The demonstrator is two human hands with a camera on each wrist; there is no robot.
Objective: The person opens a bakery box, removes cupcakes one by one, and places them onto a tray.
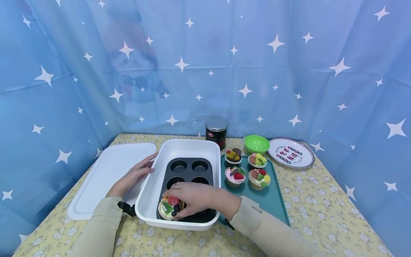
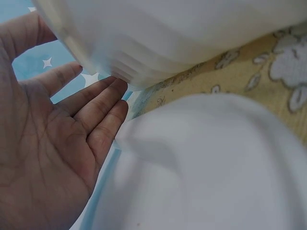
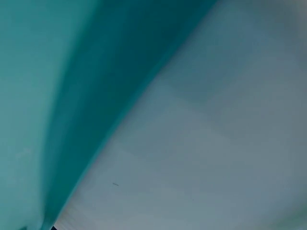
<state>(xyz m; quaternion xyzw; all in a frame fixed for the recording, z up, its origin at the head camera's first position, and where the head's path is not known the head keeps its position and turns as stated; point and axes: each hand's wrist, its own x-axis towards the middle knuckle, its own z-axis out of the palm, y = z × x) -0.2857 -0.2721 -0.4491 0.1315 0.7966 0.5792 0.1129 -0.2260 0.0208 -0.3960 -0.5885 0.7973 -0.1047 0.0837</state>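
Observation:
My right hand grips a fruit-topped cupcake at the near left of a dark muffin tin. Strawberry, green and dark berry pieces show on its cream. The tin lies inside a deep white rectangular tub; cups in its two far rows show, while the hand covers part of the near end. At the tub's left rim rests my left hand, fingers extended. In the left wrist view the palm of this left hand faces the camera, fingertips against the tub's outer wall. The right wrist view shows no hand.
A white lid lies left of the tub. On the right, a teal tray carries several cupcakes. Behind stand an espresso tin, a green bowl and a plate with red lettering.

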